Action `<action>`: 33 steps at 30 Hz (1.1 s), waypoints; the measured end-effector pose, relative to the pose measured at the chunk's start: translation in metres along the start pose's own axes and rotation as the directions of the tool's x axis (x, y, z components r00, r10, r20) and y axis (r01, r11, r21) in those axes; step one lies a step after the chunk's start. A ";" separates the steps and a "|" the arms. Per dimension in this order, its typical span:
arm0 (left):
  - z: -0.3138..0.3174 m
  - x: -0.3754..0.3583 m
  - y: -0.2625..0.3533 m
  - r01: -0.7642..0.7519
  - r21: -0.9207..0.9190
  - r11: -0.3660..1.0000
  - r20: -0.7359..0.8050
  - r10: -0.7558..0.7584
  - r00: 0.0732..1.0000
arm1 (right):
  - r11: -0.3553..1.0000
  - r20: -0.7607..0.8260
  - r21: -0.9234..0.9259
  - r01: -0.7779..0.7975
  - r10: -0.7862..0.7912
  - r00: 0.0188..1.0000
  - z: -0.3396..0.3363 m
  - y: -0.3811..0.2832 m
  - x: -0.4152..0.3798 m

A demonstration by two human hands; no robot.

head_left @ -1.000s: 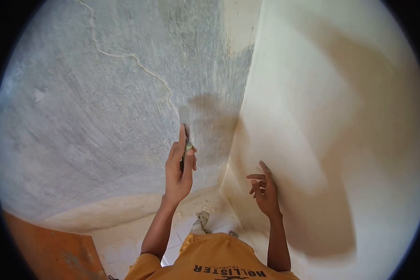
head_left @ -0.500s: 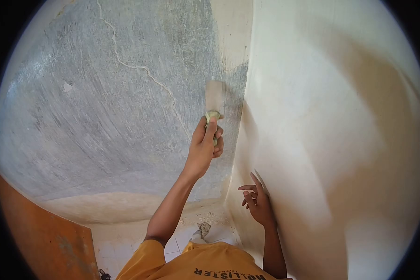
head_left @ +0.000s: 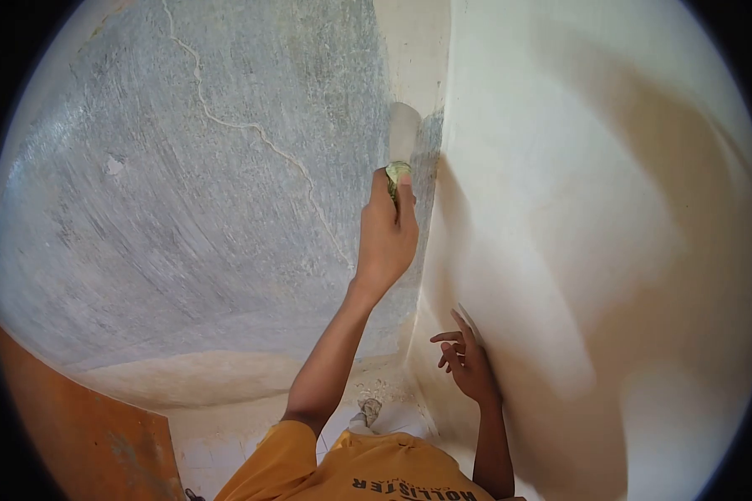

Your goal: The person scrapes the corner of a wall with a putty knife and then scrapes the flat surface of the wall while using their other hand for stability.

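Note:
My left hand (head_left: 388, 230) is closed round the green handle of a scraper (head_left: 404, 134). The scraper's broad pale blade is against the grey wall (head_left: 251, 200), beside the corner and just below a cream patch. Lower right, my right hand (head_left: 468, 367) is beside the pale side wall (head_left: 543, 275), its fingers apart and partly bent, with no held object visible. A thin greyish edge shows behind its index finger; whether this is shadow or an object is unclear. Contact between this hand and the wall cannot be made out.
A raised, winding pale line (head_left: 263, 134) runs down the grey wall. An orange panel (head_left: 83, 417) stands at the lower left. Pale floor tiles (head_left: 213, 447) and a foot (head_left: 370, 409) show below, beyond my yellow shirt (head_left: 376, 468).
My left hand and the scraper have moved up and slightly right along the grey wall, and the wrist has turned. My right hand keeps nearly the same place and pose.

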State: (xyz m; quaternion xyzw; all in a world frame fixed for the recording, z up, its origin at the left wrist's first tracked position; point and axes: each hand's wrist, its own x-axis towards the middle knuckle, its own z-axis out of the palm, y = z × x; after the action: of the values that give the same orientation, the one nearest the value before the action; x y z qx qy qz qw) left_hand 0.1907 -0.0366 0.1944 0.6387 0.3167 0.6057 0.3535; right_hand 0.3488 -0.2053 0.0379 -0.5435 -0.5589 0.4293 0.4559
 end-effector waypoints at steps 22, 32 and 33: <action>-0.023 -0.125 -0.027 0.532 -0.340 0.776 0.178 -0.502 0.846 | 0.929 -0.204 0.008 0.370 -0.360 0.910 0.022 -0.072 0.031; -0.065 -0.149 -0.039 0.490 -0.421 0.763 0.170 -0.464 0.869 | 0.886 -0.285 0.045 0.461 -0.431 0.856 0.080 -0.094 0.060; -0.067 -0.146 -0.040 0.438 -0.431 0.789 0.125 -0.428 0.895 | 0.856 -0.325 0.163 0.490 -0.422 0.846 0.083 -0.100 0.068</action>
State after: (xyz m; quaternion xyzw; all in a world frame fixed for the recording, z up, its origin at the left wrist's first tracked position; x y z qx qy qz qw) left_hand 0.1154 -0.1319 0.0814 0.4563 0.3026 0.5584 0.6232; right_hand 0.2467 -0.1401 0.1209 -0.3895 -0.5472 0.2914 0.6811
